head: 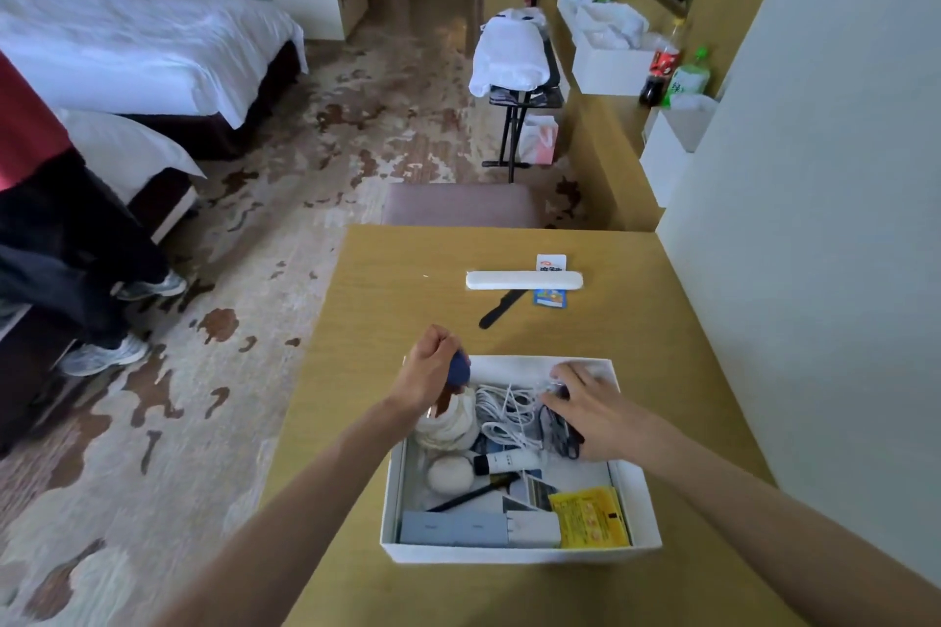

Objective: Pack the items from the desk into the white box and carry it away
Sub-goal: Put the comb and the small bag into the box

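Both forearms reaching forward from the lower edge, converging over the white box [519,552] on the wooden desk [387,285].

Left hand [430,372] raised above the box's far left corner, wrist bent down, fingers curled tight round a dark blue rounded object [461,368] with a brown piece hanging beneath it; exact nature of that object unclear. Just under it, cream-coloured soft bundle [450,428] inside the box.

Right hand [593,410] lowered into the far right part of the box, palm down, fingers bent onto a crinkly clear packet and dark cords [560,433]; whether truly pinched or only pressed, cannot tell.

Also inside the box: coiled white cable [504,415], small white tube [506,462], pale ball [449,473], black pen [473,491], grey carton [453,528], yellow packet [590,517].

Left out on the desk, well beyond the box: long white case [524,280], black strip [501,310], small blue sachet [551,297], white card [552,262].
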Action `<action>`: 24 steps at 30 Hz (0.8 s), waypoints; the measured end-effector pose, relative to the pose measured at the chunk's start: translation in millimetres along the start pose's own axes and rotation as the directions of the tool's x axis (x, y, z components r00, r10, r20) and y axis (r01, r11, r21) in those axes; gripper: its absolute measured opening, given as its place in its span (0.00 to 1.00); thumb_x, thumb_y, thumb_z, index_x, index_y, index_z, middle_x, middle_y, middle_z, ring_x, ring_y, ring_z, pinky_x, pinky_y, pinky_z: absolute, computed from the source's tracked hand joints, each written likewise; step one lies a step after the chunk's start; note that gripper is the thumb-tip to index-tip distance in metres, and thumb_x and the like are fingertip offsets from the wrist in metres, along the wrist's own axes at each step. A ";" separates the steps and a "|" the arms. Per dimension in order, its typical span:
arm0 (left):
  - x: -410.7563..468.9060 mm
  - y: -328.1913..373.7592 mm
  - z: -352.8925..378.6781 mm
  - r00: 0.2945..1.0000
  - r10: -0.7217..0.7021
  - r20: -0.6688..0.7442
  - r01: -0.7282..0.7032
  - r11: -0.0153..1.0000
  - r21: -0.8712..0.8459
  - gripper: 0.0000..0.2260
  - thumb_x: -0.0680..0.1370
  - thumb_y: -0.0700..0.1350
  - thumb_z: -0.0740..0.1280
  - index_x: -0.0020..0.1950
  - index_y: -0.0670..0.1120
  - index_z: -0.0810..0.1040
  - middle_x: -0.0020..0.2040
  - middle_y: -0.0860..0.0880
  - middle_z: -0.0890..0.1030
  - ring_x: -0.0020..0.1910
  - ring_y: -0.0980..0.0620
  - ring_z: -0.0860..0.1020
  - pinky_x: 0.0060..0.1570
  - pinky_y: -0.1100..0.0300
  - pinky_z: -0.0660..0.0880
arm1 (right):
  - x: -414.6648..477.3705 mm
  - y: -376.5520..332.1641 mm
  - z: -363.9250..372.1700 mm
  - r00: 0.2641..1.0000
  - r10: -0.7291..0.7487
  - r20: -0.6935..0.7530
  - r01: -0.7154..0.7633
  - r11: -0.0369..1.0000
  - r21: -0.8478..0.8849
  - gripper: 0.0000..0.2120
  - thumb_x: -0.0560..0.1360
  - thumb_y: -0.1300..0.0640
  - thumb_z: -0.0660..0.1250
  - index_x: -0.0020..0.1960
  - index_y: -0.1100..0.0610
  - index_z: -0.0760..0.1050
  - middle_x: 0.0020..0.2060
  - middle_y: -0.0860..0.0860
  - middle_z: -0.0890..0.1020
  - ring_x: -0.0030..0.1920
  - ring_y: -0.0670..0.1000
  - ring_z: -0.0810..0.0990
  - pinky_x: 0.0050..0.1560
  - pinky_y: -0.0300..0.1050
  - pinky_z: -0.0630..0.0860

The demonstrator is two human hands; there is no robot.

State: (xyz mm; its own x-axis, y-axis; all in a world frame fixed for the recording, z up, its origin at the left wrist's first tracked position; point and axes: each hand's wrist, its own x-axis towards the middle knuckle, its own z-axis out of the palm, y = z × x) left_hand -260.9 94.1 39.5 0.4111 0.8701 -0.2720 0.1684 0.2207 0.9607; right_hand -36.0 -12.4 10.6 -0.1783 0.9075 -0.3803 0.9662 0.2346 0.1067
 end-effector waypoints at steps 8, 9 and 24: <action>-13.9 -30.2 1.9 0.987 -0.054 0.153 -0.009 0.922 0.388 0.09 0.80 0.50 0.58 0.43 0.48 0.70 0.41 0.47 0.75 0.40 0.49 0.72 0.44 0.52 0.73 | -16.7 -25.8 -16.9 0.928 0.171 -0.332 0.089 0.762 0.641 0.20 0.74 0.57 0.67 0.66 0.53 0.73 0.61 0.48 0.68 0.64 0.45 0.65 0.63 0.41 0.66; -13.6 -33.8 1.4 0.978 -0.037 0.203 -0.075 0.855 0.513 0.09 0.80 0.50 0.58 0.43 0.48 0.69 0.40 0.48 0.74 0.40 0.49 0.72 0.45 0.52 0.72 | -15.3 -29.8 -16.6 0.932 0.173 -0.319 0.094 0.733 0.674 0.20 0.74 0.57 0.67 0.65 0.52 0.74 0.61 0.47 0.68 0.62 0.43 0.66 0.62 0.38 0.65; -15.6 -60.4 17.9 0.895 -0.091 0.437 -0.332 0.517 0.789 0.11 0.81 0.52 0.56 0.57 0.51 0.75 0.58 0.50 0.80 0.48 0.54 0.77 0.46 0.56 0.73 | -18.4 -20.0 17.5 0.973 0.094 -0.213 0.057 0.788 0.613 0.13 0.77 0.64 0.60 0.54 0.53 0.79 0.49 0.43 0.75 0.52 0.41 0.71 0.50 0.34 0.67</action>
State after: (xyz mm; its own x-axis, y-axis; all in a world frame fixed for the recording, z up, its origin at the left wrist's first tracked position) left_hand -261.4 59.4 -15.3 0.7438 0.5663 -0.3550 0.6571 -0.5227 0.5431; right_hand -48.8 -39.9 -0.6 -0.1219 0.9788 -0.1645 0.8653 0.0236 -0.5007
